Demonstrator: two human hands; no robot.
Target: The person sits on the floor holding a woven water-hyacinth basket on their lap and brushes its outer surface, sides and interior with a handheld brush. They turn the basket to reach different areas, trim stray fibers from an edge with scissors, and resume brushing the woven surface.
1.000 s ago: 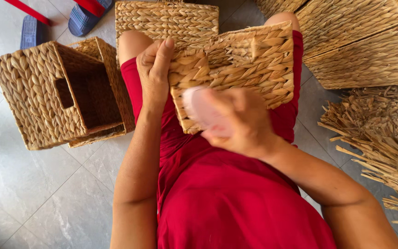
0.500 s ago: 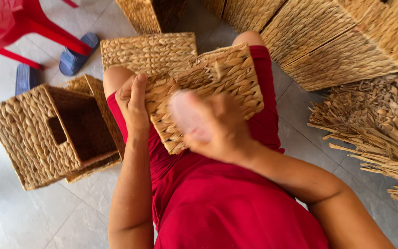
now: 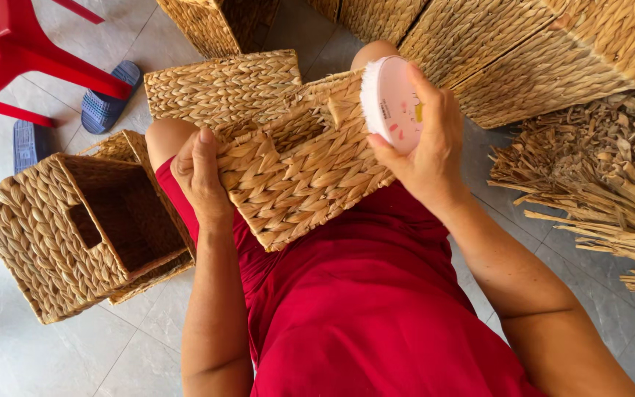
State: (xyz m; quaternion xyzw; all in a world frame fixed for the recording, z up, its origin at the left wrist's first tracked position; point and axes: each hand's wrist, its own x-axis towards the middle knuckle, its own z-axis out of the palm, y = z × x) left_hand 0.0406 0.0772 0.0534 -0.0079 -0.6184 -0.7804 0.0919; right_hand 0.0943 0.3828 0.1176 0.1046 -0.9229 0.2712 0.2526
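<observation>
A woven straw basket (image 3: 295, 169) lies tilted on my lap over a red garment. My left hand (image 3: 200, 176) grips its left edge, thumb on the weave. My right hand (image 3: 428, 140) holds a round pink brush (image 3: 391, 103) with white bristles, raised at the basket's upper right corner with the bristles facing the weave. A handle slot in the basket's side shows near the top.
An open woven basket (image 3: 53, 242) lies on its side at my left on the tiled floor, another (image 3: 218, 84) sits behind my knee. More baskets (image 3: 538, 51) stack at the top right. Loose dried straw (image 3: 597, 176) piles at right. A red plastic chair (image 3: 16, 59) and blue sandals (image 3: 108, 95) stand upper left.
My right hand has lifted from the basket's middle to its upper right corner, and the brush now shows clearly. My view has tilted, bringing the red chair into sight.
</observation>
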